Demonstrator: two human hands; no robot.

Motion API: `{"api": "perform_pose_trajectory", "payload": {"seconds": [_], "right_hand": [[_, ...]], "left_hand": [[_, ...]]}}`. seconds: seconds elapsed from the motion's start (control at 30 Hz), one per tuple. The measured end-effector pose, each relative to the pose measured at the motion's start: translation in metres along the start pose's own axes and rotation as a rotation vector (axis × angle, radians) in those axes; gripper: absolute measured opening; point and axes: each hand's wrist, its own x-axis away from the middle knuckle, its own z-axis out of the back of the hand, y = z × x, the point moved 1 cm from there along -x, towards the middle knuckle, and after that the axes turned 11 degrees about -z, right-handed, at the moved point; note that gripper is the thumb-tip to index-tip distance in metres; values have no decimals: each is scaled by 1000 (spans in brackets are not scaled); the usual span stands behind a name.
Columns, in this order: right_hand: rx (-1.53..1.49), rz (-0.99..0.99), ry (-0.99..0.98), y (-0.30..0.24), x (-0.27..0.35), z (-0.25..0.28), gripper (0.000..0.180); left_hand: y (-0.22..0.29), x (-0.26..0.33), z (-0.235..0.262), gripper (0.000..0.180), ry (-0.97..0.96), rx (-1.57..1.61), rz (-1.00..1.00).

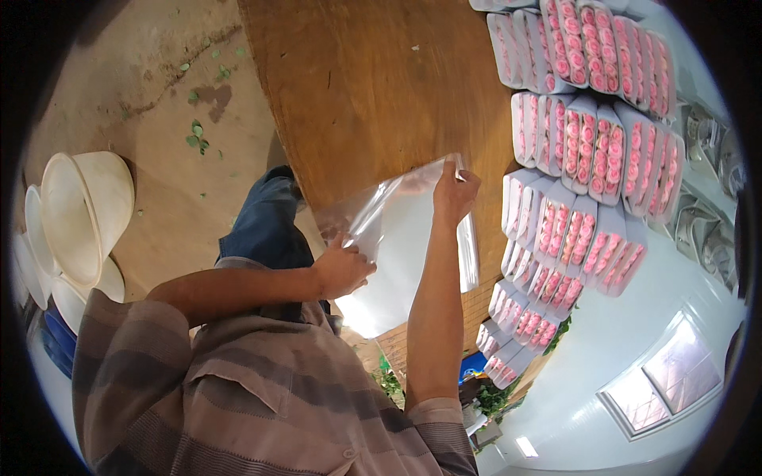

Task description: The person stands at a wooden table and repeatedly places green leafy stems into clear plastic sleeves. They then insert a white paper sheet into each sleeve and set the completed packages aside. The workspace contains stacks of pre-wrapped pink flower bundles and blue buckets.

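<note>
Clear plastic sleeve (413,238): flat, transparent, glossy, lying on the brown wooden worktop (373,79) at its near edge; held at its far corner by the right hand (454,194) and at its near side by the left hand (343,268). Wrapped rose bundles (591,151): pink blooms in pale grey-white paper wraps, oblong, laid in overlapping rows to the right of the sleeve, running the length of the worktop; no labels, signs or screens discernible.

Brown wooden tabletop (373,87); bare concrete floor (143,95), scattered green leaves (196,136); white buckets (83,210) stacked; bright windows (675,373).
</note>
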Motion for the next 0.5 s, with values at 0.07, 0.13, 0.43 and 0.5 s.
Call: {"api": "perform_pose_trajectory", "payload": {"seconds": [0.07,0.13,0.43,0.5], "right_hand": [[83,-37,61,-2,-22,-13,63],[177,-94,69,-3,-36,-21,59],[-62,3,-213,53,-81,-28,42],[-180,-31,-258,39,-66,-22,40]], "left_hand": [[0,-2,0,20,-58,1,0],[0,-4,1,21,-80,-20,-16],[-2,0,11,17,-98,90,-38],[-3,0,9,19,-101,83,-42]]}}
